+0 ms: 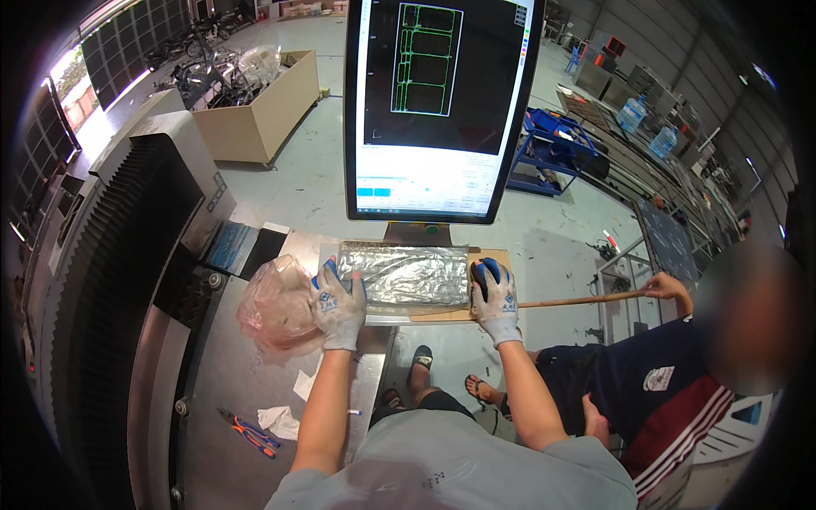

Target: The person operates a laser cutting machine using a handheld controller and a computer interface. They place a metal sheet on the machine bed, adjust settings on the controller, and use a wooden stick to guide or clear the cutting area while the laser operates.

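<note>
In front of me lies a keyboard [404, 274] wrapped in clear, wrinkled plastic. My left hand [338, 299], in a white glove with blue fingertips, rests at the keyboard's left end with its fingers spread. On the keyboard's right, my gloved right hand [496, 302] is curled over a dark computer mouse [477, 277] on a brown board [500, 257]. Most of the mouse is hidden under the fingers. Behind the keyboard stands a tall monitor [429, 170] with a green-lined drawing on black. A crumpled, pinkish clear plastic bag [276, 306] sits beside my left hand.
Pliers [248, 433] and crumpled tissue [279, 422] lie on the metal surface at lower left. A machine with black bellows [110, 272] rises on the left. At right, another person [629, 374] holds a long wooden stick [578, 300] reaching near my right hand.
</note>
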### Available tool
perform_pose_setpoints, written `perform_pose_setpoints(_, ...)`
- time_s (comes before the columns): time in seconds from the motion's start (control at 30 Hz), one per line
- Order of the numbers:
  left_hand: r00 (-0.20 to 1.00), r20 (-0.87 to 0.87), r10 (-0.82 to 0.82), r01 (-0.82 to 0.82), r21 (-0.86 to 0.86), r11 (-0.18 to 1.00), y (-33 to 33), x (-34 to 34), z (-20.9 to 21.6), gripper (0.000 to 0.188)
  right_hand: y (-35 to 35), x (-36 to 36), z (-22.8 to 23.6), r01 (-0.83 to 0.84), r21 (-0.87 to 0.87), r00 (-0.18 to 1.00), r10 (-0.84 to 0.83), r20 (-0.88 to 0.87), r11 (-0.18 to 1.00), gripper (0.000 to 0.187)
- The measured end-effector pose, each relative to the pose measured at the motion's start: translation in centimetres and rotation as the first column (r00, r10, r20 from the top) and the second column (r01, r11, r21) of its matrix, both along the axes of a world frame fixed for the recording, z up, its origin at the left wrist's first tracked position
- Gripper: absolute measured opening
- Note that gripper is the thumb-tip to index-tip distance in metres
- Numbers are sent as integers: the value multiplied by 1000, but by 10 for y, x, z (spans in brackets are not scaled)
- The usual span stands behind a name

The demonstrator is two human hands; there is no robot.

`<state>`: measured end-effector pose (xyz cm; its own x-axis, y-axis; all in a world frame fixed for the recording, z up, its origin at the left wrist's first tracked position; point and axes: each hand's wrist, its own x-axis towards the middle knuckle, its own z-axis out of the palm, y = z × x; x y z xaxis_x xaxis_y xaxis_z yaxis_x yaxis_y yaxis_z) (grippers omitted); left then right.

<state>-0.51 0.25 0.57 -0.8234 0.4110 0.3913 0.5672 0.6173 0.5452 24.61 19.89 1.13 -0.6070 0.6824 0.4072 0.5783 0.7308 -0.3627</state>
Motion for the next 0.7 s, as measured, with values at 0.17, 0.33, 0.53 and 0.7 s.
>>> perform_pose_setpoints(0.17,998,-60,1,0,16,1000,1,-2,-6,58,-2,-1,0,51,16,999,-51,9,999,51)
perform_pose_setpoints(0.33,997,-72,5,-2,33,999,1,-2,-8,58,-3,0,-2,101,-15,995,-101,-3,995,51)
perform_pose_setpoints(0.53,999,-36,16,-16,-1,1000,0,0,-5,58,-4,1,-4,116,18,993,-115,-37,993,51)
perform_pose_setpoints(0.7,1000,-5,2,-2,15,1000,0,0,-3,60,-4,2,-3,110,10,993,-110,-33,994,51)
